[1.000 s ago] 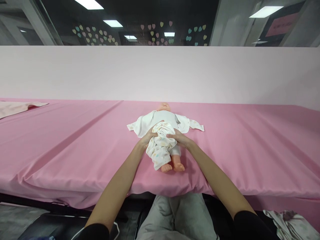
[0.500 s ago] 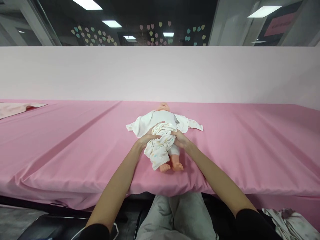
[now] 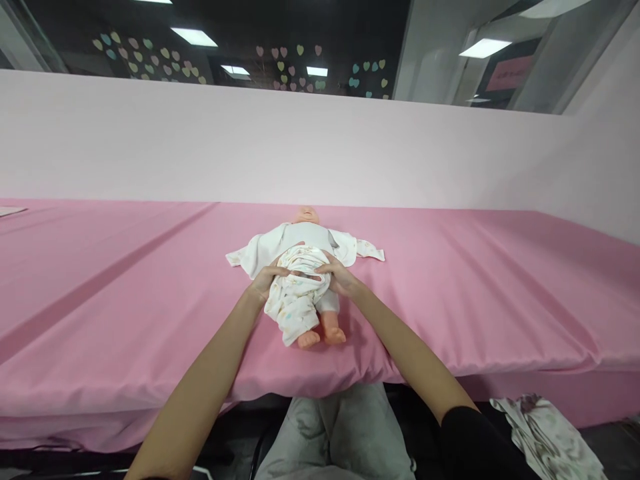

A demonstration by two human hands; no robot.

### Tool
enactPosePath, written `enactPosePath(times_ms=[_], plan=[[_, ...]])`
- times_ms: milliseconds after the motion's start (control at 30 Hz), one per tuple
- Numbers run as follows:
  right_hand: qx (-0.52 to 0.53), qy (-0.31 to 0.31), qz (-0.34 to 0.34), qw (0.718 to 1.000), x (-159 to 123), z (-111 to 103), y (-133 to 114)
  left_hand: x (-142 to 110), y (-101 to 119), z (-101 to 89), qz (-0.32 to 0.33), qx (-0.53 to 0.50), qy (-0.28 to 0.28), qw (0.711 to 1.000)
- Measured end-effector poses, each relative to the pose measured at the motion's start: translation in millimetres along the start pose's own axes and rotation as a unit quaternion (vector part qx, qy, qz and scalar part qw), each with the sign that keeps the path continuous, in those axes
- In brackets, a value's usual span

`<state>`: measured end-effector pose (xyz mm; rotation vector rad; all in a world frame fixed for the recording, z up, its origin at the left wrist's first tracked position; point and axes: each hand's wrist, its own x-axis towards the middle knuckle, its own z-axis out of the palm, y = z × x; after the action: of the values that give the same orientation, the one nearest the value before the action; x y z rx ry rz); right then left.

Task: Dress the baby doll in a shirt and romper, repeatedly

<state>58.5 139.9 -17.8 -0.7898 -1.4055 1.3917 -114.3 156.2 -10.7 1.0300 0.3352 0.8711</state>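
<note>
A baby doll point(image 3: 306, 215) lies on its back on the pink cover, its head toward the wall and its feet toward me. It wears a white top point(image 3: 267, 247) with spread sleeves. Bunched printed baby pants point(image 3: 295, 310) lie over its lower body, one pant leg around the doll's leg on the left. The other leg point(image 3: 330, 327) shows bare below a white edge. My left hand point(image 3: 271, 275) grips the pants' gathered left side. On the opposite side, my right hand point(image 3: 339, 275) pinches the fabric, and a gap shows in the cloth between the hands.
The pink-covered table point(image 3: 450, 287) runs along a white wall point(image 3: 320, 147), its front edge close to my legs. Crumpled printed cloth point(image 3: 550, 437) lies low at the right. A pale cloth point(image 3: 11, 211) shows at the far left.
My view has turned to the right. Both hands keep hold of the pants, and the bunched fabric is now parted into an opening between them.
</note>
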Motion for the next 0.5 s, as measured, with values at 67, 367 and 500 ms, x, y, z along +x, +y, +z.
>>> enactPosePath(times_ms=[67,367,500], plan=[[-0.156,0.041,-0.072,0.984,-5,3,-3,0,2,0.5,0.008,-0.019,0.010,1.000],[-0.597,0.057,-0.267,0.754,-15,-26,-5,-3,-2,-3.1,-0.022,-0.075,0.006,0.997],[-0.680,0.026,-0.234,0.694,-8,-39,3,-3,-4,-5.5,-0.021,-0.106,0.017,0.994]])
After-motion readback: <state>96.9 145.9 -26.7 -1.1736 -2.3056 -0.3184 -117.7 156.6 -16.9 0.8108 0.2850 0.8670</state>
